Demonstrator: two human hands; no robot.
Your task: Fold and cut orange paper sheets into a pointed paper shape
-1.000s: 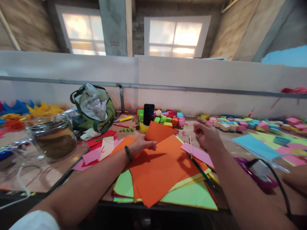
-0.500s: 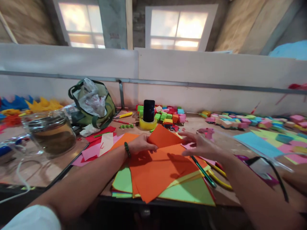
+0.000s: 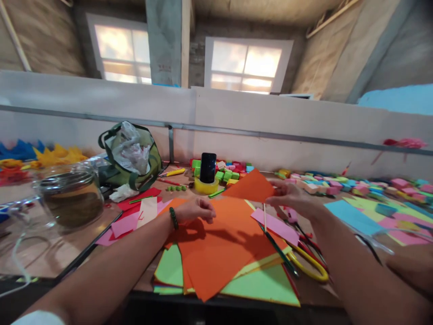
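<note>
A stack of coloured paper sheets [image 3: 264,284] lies at the table's near edge, with orange sheets [image 3: 223,243] on top. My right hand [image 3: 287,198] pinches a small orange sheet [image 3: 252,186] and holds it lifted above the stack's far right. My left hand [image 3: 196,210] rests with curled fingers on the top orange sheet at its far left corner. A green bead bracelet [image 3: 173,217] circles that wrist. A pink paper strip [image 3: 275,225] and a thin stick [image 3: 264,217] lie on the stack just below my right hand.
A black phone [image 3: 208,167] stands in a yellow tape roll [image 3: 206,186]. Coloured paper cubes [image 3: 233,170] lie behind it and spread to the right. A green bag [image 3: 131,153] and a glass jar [image 3: 71,196] stand at left. Yellow-handled scissors [image 3: 307,266] lie right of the stack.
My right hand took the small orange sheet from my left hand and carried it up and to the right. My left hand let go and settled on the stack.
</note>
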